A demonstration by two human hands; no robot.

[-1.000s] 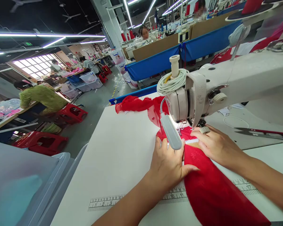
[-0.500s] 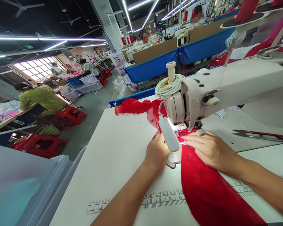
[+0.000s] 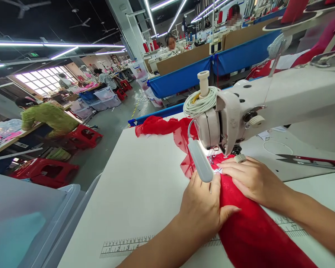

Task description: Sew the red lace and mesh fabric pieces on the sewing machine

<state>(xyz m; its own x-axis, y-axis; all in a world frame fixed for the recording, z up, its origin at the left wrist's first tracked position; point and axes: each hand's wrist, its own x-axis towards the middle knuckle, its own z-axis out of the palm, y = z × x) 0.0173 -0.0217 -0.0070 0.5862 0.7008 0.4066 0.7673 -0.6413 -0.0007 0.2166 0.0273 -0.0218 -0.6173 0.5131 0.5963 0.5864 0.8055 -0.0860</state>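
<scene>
A long strip of red fabric (image 3: 251, 230) runs from the table's front edge up under the needle of a white sewing machine (image 3: 290, 95). My left hand (image 3: 202, 204) lies at the strip's left edge, open, with its thumb stretched out over the cloth. Some of its fingertips are hidden behind the small grey lamp (image 3: 201, 160). My right hand (image 3: 251, 178) rests flat on the fabric just right of the needle, its fingers extended. A bit of white material (image 3: 218, 171) shows by its fingertips. Sheer red cloth (image 3: 159, 126) lies bunched beyond the needle.
Thread snips (image 3: 309, 161) lie on the machine bed at right. A printed ruler scale (image 3: 125, 247) crosses the white table (image 3: 134, 193) near its front. Plastic bins (image 3: 58, 227) stand at left, with red stools (image 3: 47, 171) behind. Other people sit at work further off.
My left hand has moved right and toward me, from beside the lamp onto the fabric's edge, and its thumb has spread. My right hand stays nearly in place on the cloth.
</scene>
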